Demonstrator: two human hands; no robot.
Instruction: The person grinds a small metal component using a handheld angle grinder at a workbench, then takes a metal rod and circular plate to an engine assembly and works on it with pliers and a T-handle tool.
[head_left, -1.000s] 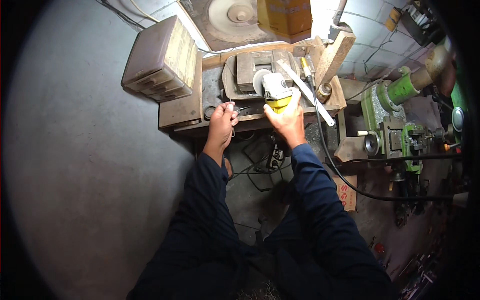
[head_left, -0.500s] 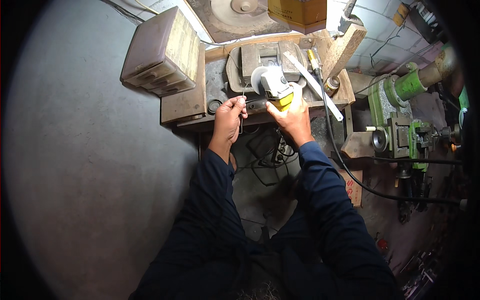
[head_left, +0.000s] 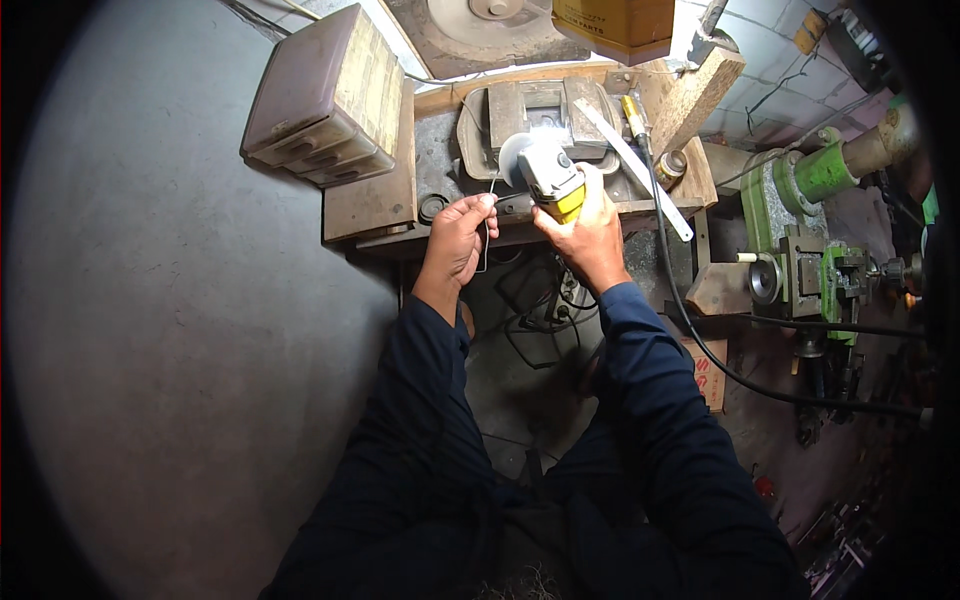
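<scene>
By the bench's (head_left: 372,210) near edge, the left hand (head_left: 460,240) has its fingertips closed on a thin bent wire (head_left: 487,248); it looks light and stiff, best pinched well back from the disc (head_left: 514,155). The right hand (head_left: 588,228) grips the yellow-and-white grinder (head_left: 550,172), probably hefty, safest held round its hard, rounded body. Past that, a flat white strip (head_left: 628,158) slants over the front edge; smooth, scuffed drawers (head_left: 312,110) stand at the left.
</scene>
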